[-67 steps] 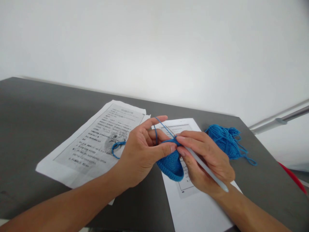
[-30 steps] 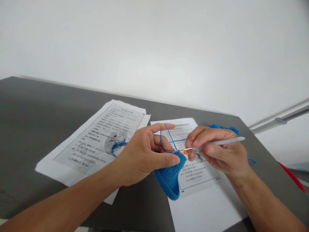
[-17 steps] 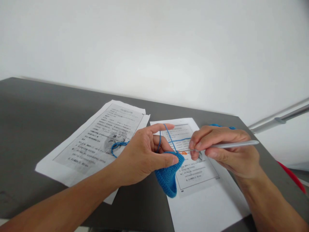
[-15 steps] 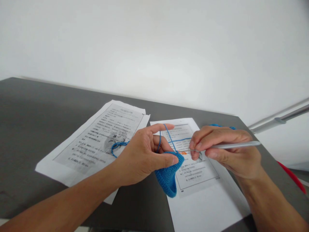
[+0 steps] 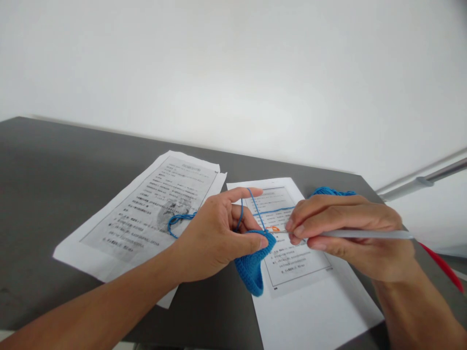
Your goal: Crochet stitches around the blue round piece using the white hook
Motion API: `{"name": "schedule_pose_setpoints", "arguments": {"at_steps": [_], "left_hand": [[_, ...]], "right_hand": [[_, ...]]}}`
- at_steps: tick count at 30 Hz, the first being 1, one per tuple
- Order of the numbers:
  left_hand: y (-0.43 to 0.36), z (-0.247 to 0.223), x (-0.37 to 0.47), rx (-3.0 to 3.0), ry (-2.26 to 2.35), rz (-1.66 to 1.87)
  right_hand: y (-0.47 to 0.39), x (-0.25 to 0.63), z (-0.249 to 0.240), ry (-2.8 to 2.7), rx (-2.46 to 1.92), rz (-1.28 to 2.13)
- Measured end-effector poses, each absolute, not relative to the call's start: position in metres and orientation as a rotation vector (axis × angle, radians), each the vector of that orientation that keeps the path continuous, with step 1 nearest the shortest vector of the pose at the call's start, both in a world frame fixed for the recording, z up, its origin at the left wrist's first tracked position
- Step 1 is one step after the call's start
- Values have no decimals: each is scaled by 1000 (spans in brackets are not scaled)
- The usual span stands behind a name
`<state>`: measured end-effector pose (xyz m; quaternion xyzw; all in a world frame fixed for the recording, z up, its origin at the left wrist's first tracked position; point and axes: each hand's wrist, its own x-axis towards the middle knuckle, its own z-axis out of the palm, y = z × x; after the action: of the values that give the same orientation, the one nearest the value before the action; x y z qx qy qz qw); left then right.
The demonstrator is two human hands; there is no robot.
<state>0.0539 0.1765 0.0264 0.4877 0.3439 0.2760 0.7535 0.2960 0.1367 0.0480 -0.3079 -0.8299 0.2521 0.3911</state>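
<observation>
My left hand (image 5: pixel 219 231) pinches a blue crocheted piece (image 5: pixel 251 270) between thumb and fingers at its upper edge. Blue yarn (image 5: pixel 258 209) loops over the raised index finger and runs down to that edge. In my right hand (image 5: pixel 350 228) is a crochet hook (image 5: pixel 375 234) with a grey handle, held like a pen. Its thin metal shaft points left, and the tip meets the top edge of the blue piece, where the stitches are too small to make out. A small orange loop (image 5: pixel 273 228) shows beside the tip.
Two printed sheets lie on the dark table: a left sheet (image 5: pixel 146 209) and a right sheet (image 5: pixel 292 287) under the work. A blue yarn bundle (image 5: pixel 333 191) sits behind my right hand. A metal rail (image 5: pixel 423 183) and a red object (image 5: pixel 443 267) are at the right.
My right hand has moved right and slightly down with the crochet hook, uncovering more of the yarn bundle. The blue piece has tilted a little; my left hand has barely moved.
</observation>
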Motion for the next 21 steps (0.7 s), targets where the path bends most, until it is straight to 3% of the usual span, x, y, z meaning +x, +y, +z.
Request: {"name": "schedule_pose_setpoints", "arguments": {"at_steps": [12,21], "left_hand": [[176,25,56,1333,895,733],[175,24,57,1529,1093,920]], "right_hand": [[134,282,50,-2185,-904,329],[129,246,25,-1786,-1132,288]]}}
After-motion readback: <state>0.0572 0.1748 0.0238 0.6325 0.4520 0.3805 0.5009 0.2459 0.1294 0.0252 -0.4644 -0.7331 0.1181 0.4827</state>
